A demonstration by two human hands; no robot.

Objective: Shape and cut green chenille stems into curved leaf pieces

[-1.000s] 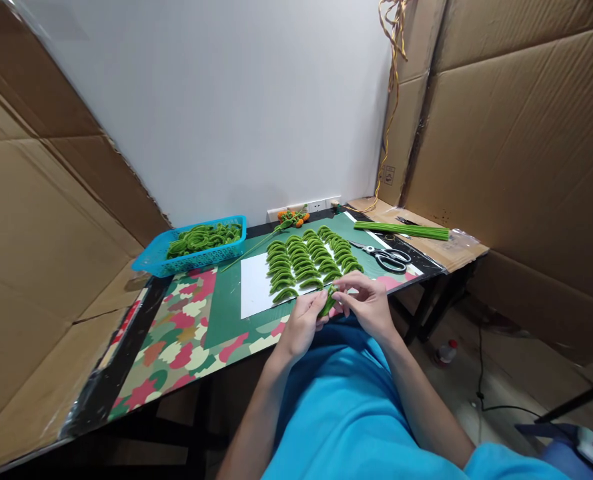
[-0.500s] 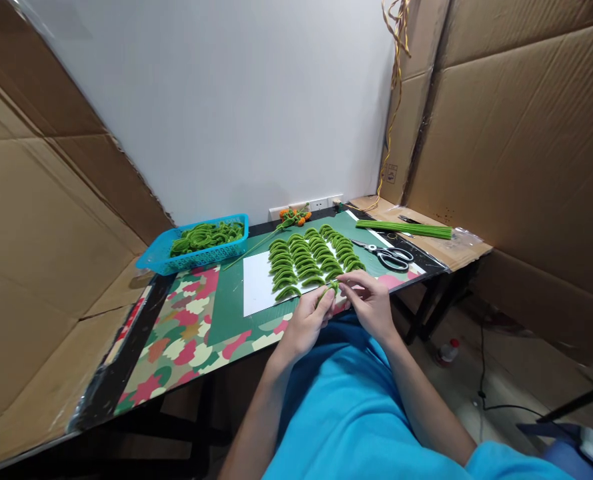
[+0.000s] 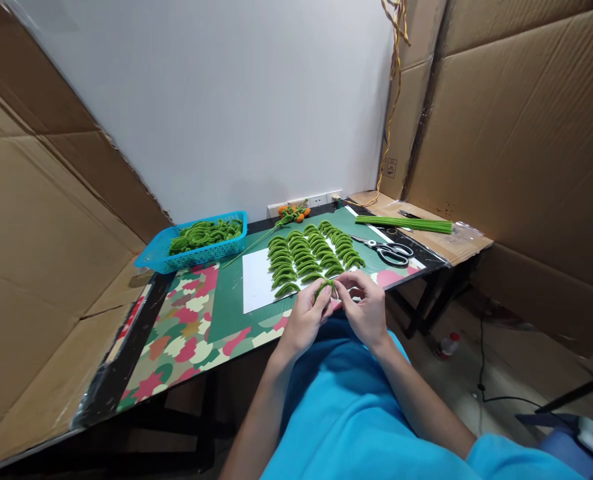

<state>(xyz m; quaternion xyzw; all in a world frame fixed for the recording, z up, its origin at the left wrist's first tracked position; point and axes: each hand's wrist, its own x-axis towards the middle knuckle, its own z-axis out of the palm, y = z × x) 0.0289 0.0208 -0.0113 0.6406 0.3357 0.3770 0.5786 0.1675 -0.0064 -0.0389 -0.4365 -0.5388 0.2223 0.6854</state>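
My left hand [image 3: 303, 322] and my right hand [image 3: 365, 308] meet at the table's near edge, both pinched on one small green fuzzy pipe-cleaner piece [image 3: 323, 288] bent into a curve. Just beyond my fingers, several finished green curved pieces [image 3: 310, 256] lie in rows on a white sheet [image 3: 255, 288]. A blue basket [image 3: 193, 244] at the back left holds more green bent pieces.
Scissors [image 3: 389, 251] lie right of the rows. A bundle of straight green stems [image 3: 404, 224] rests on cardboard at the back right. An orange flower sprig [image 3: 292, 214] lies near the wall socket. A camouflage-patterned mat [image 3: 182, 328] covers the table. Cardboard walls stand on both sides.
My hands have drawn a little closer together and the green piece between them has been bent into a tighter curve. The view has tilted slightly.
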